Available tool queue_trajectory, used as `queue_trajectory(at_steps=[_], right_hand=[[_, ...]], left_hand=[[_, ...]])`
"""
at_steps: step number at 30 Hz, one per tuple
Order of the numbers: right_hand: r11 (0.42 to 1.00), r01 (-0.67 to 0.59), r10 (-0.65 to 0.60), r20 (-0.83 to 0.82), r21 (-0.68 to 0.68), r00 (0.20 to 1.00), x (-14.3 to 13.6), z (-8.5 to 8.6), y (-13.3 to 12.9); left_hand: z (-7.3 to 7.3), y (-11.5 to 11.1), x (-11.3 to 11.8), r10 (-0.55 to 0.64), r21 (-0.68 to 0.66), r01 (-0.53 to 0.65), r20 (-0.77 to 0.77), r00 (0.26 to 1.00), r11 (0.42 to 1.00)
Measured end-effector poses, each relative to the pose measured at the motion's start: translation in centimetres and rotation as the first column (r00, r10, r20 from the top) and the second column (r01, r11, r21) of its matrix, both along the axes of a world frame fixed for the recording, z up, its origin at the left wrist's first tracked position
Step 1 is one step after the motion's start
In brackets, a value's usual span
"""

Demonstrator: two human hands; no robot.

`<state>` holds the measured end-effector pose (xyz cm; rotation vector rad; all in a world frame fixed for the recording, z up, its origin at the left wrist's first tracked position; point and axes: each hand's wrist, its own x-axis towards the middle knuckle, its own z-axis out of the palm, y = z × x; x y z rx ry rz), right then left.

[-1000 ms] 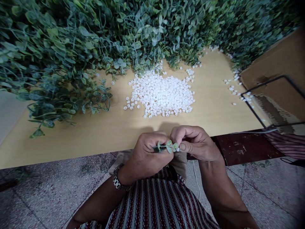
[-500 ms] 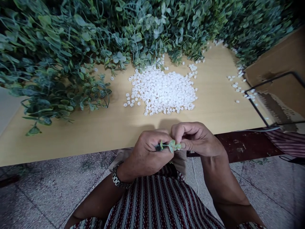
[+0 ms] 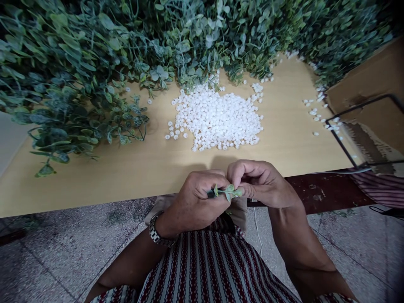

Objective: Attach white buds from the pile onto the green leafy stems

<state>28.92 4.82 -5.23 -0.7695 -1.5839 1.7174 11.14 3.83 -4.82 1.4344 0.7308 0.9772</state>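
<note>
Closed around a small sprig of artificial leaves (image 3: 229,192), my left hand (image 3: 203,202) is just off the table's front edge. The sprig's leafy tip sticks out to the right, and the rest of its stem is hidden in the fist. My right hand (image 3: 268,185) pinches the tip of this sprig between thumb and fingers, close against my left hand. Whether a small bead is also in that pinch is hidden. Beyond both hands, a heap of small white plastic beads (image 3: 221,118) lies on the table (image 3: 132,176).
A thick mass of artificial greenery (image 3: 189,38) covers the back of the table, and a loose bunch (image 3: 75,126) reaches forward at the left. At the right stand a torn cardboard box (image 3: 369,80) and a black wire frame (image 3: 344,145), with scattered beads beside them.
Hardly anything differs. Both hands keep their hold on the sprig, with a very slight shift of the right hand; the view has moved a little.
</note>
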Motion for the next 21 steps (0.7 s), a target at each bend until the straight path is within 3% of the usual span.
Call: queue_trajectory(at_steps=[5, 9, 13, 15, 18, 21], right_hand=[[0.975, 0.161, -0.169, 0.043, 0.154, 0.985, -0.4, -0.3, -1.0], [0.896, 0.332, -0.363, 0.057, 0.295, 0.93, -0.5, -0.3, -1.6], [0.839, 0.291, -0.405, 0.171, 0.46, 0.898, 0.1, -0.1, -1.0], [0.754, 0.286, -0.516, 0.264, 0.592, 0.815, 0.6, 0.0, 0.0], [0.601, 0.26, -0.707, 0.352, 0.756, 0.613, 1.0, -0.2, 1.6], [0.572, 0.112, -0.746, 0.458, 0.812, 0.483, 0.9, -0.6, 2.6]], left_hand=[[0.1, -0.1, 0.1, 0.057, 0.044, -0.051, -0.131, 0.99, 0.998], [0.5, -0.1, -0.3, 0.006, 0.002, -0.005, -0.17, 0.985, 1.0], [0.2, -0.1, -0.5, 0.015, -0.103, -0.024, -0.08, 0.997, 0.994], [-0.1, -0.1, -0.4, 0.027, -0.136, -0.034, -0.053, 0.998, 0.99], [-0.6, -0.1, -0.3, 0.091, -0.171, -0.088, 0.005, 0.996, 0.981], [-0.8, 0.1, -0.3, 0.139, -0.187, -0.129, 0.044, 0.989, 0.974]])
